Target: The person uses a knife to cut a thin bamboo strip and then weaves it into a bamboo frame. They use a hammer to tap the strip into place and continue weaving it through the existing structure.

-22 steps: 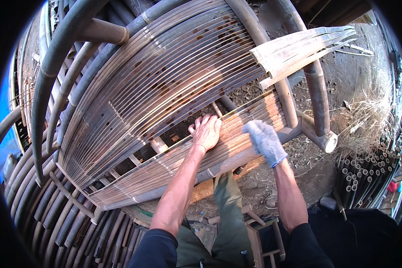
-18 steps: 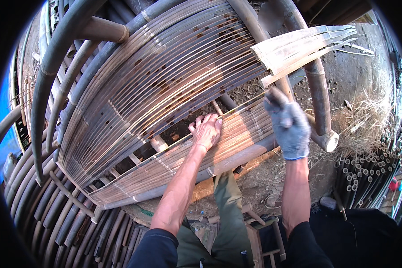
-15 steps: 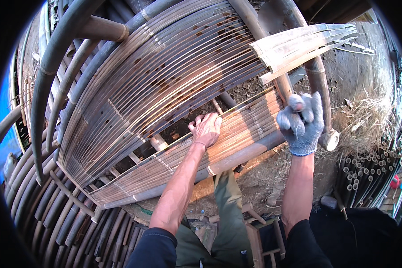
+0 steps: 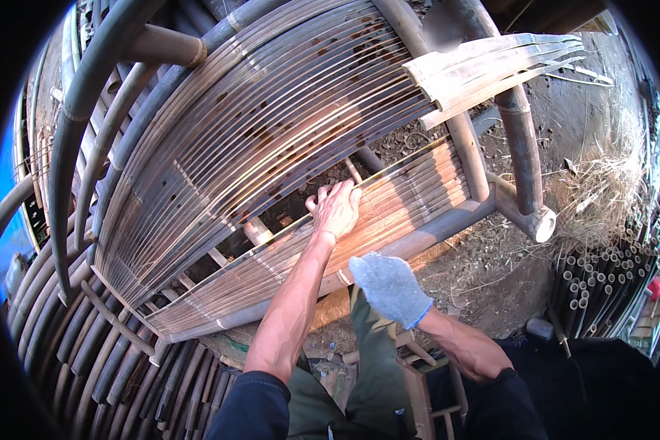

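Observation:
My bare left hand [image 4: 336, 209] rests on the near band of bamboo slats [image 4: 400, 205]. Its fingers curl over the inner edge of that band, gripping the outermost slat beside the gap. Nearer to me, my right hand [image 4: 390, 288] wears a grey knitted glove with a blue cuff. It is over the thick front bamboo pole [image 4: 438, 233], its back turned up and its fingers hidden from view. Across the gap spreads a wide field of thin bamboo slats [image 4: 271, 132], part of the same bamboo frame.
Split bamboo strips [image 4: 491, 70] lie across the frame's right end. A thick bamboo leg [image 4: 519, 139] stands there, near dry straw [image 4: 594, 191] on the ground. Cut bamboo poles [image 4: 601, 282] are bundled at right; more poles [image 4: 136, 374] are stacked at lower left.
My right hand has swung left and toward me, from the right end of the frame to the front pole. My left hand stays at the slat edge, shifted only slightly.

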The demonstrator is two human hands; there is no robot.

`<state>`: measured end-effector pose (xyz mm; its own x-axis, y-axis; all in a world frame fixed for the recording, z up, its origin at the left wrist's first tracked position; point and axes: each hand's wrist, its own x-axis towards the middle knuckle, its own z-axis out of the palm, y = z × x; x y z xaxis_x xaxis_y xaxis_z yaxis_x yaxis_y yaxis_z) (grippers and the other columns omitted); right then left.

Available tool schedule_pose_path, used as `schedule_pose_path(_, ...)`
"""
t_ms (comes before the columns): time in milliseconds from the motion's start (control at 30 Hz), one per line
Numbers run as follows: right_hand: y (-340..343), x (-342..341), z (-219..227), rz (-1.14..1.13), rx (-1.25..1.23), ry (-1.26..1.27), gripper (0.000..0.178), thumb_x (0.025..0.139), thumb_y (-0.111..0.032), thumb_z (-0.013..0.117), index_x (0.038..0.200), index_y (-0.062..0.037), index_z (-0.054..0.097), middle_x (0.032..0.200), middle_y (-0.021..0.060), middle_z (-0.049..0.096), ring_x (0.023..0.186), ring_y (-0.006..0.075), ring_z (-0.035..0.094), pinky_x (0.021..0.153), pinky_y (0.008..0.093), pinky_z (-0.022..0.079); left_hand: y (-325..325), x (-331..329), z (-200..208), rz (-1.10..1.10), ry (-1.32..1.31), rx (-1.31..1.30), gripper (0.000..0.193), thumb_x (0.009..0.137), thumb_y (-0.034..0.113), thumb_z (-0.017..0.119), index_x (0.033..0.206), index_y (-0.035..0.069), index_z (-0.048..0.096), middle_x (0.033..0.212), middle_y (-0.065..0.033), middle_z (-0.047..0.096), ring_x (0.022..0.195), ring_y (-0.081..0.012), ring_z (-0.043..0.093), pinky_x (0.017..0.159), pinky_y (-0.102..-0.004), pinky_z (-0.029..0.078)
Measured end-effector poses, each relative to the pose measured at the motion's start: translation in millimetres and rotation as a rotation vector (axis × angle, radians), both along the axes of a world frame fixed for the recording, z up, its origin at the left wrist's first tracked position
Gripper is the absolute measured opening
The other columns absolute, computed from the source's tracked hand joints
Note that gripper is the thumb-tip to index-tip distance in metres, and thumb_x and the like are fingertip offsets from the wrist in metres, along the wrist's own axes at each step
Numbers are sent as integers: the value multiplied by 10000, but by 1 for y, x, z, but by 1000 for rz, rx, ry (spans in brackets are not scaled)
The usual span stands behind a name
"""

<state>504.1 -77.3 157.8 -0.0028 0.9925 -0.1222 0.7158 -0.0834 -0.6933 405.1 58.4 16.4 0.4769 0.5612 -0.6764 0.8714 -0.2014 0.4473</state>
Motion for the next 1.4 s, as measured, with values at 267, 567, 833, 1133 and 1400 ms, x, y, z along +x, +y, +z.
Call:
schedule_pose_path(267,-53,96,-21,75,-395,-34,98,952,-163,535,932,-82,585,793,119,599,700,343,636,581,485,505,-5,3,3,22,13,-26,400,1019,418,428,1284,162,584,1358,-28,599,1333,-341,441,1079,-635,222)
schedule_pose_path(567,-87,96,-53,160,-185,-190,153,934,-102,557,1074,-91,618,804,122,588,728,316,640,588,444,501,11,-37,4,193,-433,118,343,975,273,577,1245,64,604,1335,-189,568,1244,-350,520,992,-491,427)
schedule_pose_path(833,39,79,-69,-346,60,-548,104,918,-197,610,934,-100,642,1113,99,652,1142,291,594,983,442,463,42,-165,39,-136,-87,751,399,826,85,679,1211,103,572,1132,-113,550,1014,-313,533,872,-448,442)
schedule_pose_path(1133,123,20,-105,-221,-24,-476,165,914,-191,573,865,-79,684,926,137,659,953,327,635,840,453,507,21,-186,35,94,-203,559,389,849,268,719,1154,70,581,1116,-133,542,1046,-315,527,891,-459,430)
schedule_pose_path(1400,68,75,-181,-257,121,-571,235,1008,-189,578,1132,-18,680,1216,156,665,1154,310,611,1013,399,479,38,-288,25,231,11,916,344,806,186,738,1110,110,596,1111,-96,550,1053,-302,521,872,-432,422)
